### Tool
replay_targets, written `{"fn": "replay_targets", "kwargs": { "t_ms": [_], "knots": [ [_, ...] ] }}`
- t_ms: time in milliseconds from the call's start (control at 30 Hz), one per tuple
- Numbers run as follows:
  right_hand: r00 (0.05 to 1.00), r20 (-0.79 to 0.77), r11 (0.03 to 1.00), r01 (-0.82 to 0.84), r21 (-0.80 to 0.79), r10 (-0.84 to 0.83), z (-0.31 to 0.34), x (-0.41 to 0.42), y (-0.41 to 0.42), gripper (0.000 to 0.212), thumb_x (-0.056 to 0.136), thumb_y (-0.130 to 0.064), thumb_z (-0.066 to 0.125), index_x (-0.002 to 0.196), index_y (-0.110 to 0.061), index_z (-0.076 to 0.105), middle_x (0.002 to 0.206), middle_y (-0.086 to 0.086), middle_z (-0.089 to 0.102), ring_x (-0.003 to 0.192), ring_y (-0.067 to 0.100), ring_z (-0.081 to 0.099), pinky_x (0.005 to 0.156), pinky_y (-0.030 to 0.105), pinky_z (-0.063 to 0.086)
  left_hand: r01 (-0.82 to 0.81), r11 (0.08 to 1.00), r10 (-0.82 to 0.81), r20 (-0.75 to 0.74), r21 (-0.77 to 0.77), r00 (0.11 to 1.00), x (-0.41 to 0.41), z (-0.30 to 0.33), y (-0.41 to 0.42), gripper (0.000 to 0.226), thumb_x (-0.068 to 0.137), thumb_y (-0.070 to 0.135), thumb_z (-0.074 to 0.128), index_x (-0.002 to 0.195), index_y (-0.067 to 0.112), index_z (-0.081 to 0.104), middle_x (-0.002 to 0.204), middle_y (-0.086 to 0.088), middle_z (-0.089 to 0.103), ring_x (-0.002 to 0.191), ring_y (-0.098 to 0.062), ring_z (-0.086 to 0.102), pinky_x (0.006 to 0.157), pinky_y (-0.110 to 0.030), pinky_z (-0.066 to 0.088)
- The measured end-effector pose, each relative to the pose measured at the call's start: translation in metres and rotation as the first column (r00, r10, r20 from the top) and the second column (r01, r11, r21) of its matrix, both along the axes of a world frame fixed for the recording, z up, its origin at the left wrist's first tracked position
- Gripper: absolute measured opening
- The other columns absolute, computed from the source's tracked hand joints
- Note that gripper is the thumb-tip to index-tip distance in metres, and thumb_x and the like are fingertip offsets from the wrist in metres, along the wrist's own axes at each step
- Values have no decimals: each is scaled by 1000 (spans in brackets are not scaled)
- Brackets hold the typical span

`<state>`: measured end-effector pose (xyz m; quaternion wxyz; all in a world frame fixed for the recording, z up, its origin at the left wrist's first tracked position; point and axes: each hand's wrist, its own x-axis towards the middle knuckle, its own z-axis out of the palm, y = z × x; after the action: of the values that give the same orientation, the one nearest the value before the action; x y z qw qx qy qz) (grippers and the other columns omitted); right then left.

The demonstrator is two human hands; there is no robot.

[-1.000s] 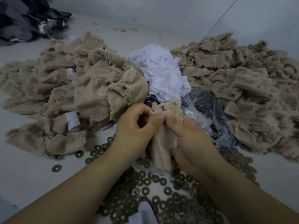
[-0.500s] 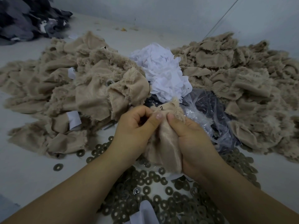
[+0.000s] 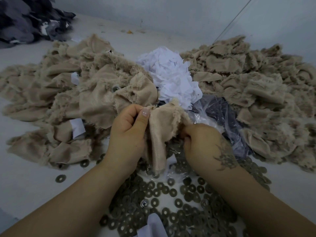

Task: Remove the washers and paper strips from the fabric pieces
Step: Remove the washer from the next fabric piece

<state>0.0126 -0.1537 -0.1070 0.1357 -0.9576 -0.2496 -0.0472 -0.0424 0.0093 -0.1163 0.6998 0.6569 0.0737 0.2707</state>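
Note:
A beige furry fabric piece (image 3: pixel 159 130) hangs between my two hands at the middle of the view. My left hand (image 3: pixel 127 134) pinches its upper left edge between thumb and curled fingers. My right hand (image 3: pixel 201 142) grips its right edge with the fingers curled under the cloth. No washer or paper strip shows on this piece. A spread of dark metal washers (image 3: pixel 171 199) lies on the table below my hands. White paper strips form a heap (image 3: pixel 172 77) just behind the piece.
Beige fabric piles lie at the left (image 3: pixel 68 103) and at the right (image 3: pixel 256 93); the left one shows white strips (image 3: pixel 77 126) and a washer (image 3: pixel 115 88). A clear plastic bag (image 3: pixel 220 120) lies beside my right hand. Dark grey fabric (image 3: pixel 29 19) sits far left.
My right hand has moved down and to the right along the fabric piece, spreading it open between the hands. My left hand has kept its pinch near the top.

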Motion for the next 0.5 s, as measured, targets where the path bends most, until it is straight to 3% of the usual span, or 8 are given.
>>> {"fn": "replay_targets", "kwargs": {
  "t_ms": [100,267,333,500],
  "knots": [
    [999,-31,997,-18,-77,15,-2,-2,2,19,90,-26,59,106,-21,68,106,0,54,94,22,59,80,34,53,-7,1000,7,7,-21,1000,0,0,0,30,92,33,51,79,8,60,84,-32,56,70,-24,52,65,-38,47],
    [997,-68,996,-50,-76,45,0,2,0,22,87,-45,65,96,-26,69,89,-7,44,85,15,52,70,28,41,2,1000,-1,7,-23,1000,1,-1,-1,28,91,32,52,76,10,60,72,-18,57,67,-22,50,61,-36,47],
    [993,-105,994,-72,-78,63,0,0,2,22,88,-44,66,99,-26,69,92,-7,46,85,14,48,70,28,38,10,1000,-10,8,-10,1000,1,-2,-1,26,91,31,52,73,15,61,71,-12,57,65,-21,50,58,-33,47],
    [997,-58,997,-54,-61,50,-2,-2,1,18,90,-31,62,105,-21,67,108,0,55,96,23,60,81,36,52,18,1000,-18,24,3,1000,1,-2,-1,26,94,25,52,71,18,62,67,-5,57,63,-13,50,57,-22,48]
  ]
}}
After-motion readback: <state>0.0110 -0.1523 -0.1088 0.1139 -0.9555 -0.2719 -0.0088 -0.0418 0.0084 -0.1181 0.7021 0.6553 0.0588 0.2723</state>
